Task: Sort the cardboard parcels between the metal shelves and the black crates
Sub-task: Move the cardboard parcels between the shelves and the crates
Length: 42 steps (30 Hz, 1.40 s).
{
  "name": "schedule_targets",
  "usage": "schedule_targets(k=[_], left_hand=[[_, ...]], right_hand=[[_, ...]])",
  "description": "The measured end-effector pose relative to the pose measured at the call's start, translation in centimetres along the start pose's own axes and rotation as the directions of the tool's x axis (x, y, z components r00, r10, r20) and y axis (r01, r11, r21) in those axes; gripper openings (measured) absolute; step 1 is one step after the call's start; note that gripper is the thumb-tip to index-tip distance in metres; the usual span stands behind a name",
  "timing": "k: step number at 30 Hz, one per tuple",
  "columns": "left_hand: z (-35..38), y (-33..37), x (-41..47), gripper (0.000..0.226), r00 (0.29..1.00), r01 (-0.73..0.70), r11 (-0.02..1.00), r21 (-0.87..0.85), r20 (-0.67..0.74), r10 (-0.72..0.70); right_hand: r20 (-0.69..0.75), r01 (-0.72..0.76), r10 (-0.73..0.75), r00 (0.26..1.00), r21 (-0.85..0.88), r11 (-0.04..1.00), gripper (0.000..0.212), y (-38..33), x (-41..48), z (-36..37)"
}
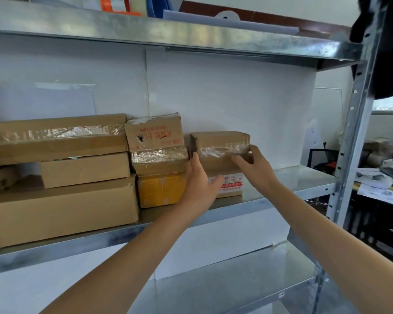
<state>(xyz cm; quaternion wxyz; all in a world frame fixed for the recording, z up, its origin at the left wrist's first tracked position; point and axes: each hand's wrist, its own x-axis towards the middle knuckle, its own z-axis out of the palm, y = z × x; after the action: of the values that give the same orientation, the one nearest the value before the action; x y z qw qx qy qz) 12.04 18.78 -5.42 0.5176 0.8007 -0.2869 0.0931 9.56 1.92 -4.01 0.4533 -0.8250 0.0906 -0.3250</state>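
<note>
A small taped cardboard parcel (220, 141) sits on top of a parcel with a red and white label (233, 183) on the middle metal shelf (304, 180). My left hand (200, 180) lies against the left side of this stack, fingers straight up along the top parcel's edge. My right hand (253, 164) holds the top parcel at its front right corner, fingers curled on the taped face. To the left stand a printed parcel (154, 134), a taped parcel (160, 160) and a yellow parcel (161, 189), stacked.
Further left lie a long parcel (57, 138), a flat parcel (85, 169) and a large parcel (61, 211). The upper shelf (168, 32) hangs overhead and a lower shelf (247, 275) sits below. A shelf post (354, 141) stands right, with a cluttered desk (381, 180) beyond.
</note>
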Motion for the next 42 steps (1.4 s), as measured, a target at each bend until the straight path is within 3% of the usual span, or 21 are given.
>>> schedule_targets(k=[3, 7, 11, 14, 17, 23, 28, 36, 40, 42], left_hand=[[-0.3, 0.5, -0.5, 0.076, 0.997, -0.071, 0.989, -0.132, -0.006, 0.071], [-1.0, 0.8, -2.4, 0.044, 0.990, -0.137, 0.917, -0.374, -0.071, 0.119], [-1.2, 0.3, -5.7, 0.024, 0.980, -0.170, 0.887, -0.429, -0.172, 0.105], [-1.2, -0.7, -8.6, 0.007, 0.981, -0.123, 0.872, -0.474, -0.190, 0.035], [-1.5, -1.6, -11.0, 0.015, 0.982, -0.001, 0.838, -0.545, -0.160, -0.103], [-3.0, -4.2, -15.6, 0.046, 0.938, 0.188, 0.844, -0.502, -0.162, -0.306], [-4.0, -7.4, -20.0, 0.030, 0.920, 0.272, 0.857, -0.438, -0.144, -0.365], [-6.2, -12.9, -24.9, 0.016, 0.802, 0.442, 0.806, -0.395, -0.228, -0.552], [-7.9, -14.4, -26.9, 0.015, 0.728, 0.462, 0.799, -0.385, -0.349, -0.589], [-8.8, -14.7, -27.7, 0.018, 0.695, 0.469, 0.797, -0.380, -0.398, -0.599]], right_hand=[[-0.040, 0.024, -0.022, 0.999, 0.065, 0.998, 0.040, 0.2, -1.0, -1.4], [-0.083, 0.075, -0.065, 0.994, 0.120, 0.990, 0.034, 0.2, -3.5, -2.9], [-0.124, 0.059, -0.040, 0.992, 0.152, 0.987, 0.019, 1.3, -7.9, -3.4], [-0.160, 0.025, 0.011, 0.987, 0.221, 0.975, 0.039, 2.0, -10.9, -3.4], [-0.137, -0.036, 0.077, 0.988, 0.277, 0.960, 0.052, 2.0, -13.1, -3.4], [-0.048, -0.090, 0.108, 0.993, 0.287, 0.954, 0.030, 3.6, -17.7, -1.6], [0.096, -0.178, 0.157, 0.983, 0.287, 0.941, 0.030, 6.1, -21.6, 2.5], [0.352, -0.197, 0.127, 0.927, 0.171, 0.965, 0.043, 7.3, -23.9, 9.3], [0.440, -0.122, 0.047, 0.897, 0.145, 0.982, 0.038, 7.0, -24.1, 12.3], [0.471, -0.152, 0.040, 0.881, 0.202, 0.968, 0.023, 6.3, -24.0, 13.7]])
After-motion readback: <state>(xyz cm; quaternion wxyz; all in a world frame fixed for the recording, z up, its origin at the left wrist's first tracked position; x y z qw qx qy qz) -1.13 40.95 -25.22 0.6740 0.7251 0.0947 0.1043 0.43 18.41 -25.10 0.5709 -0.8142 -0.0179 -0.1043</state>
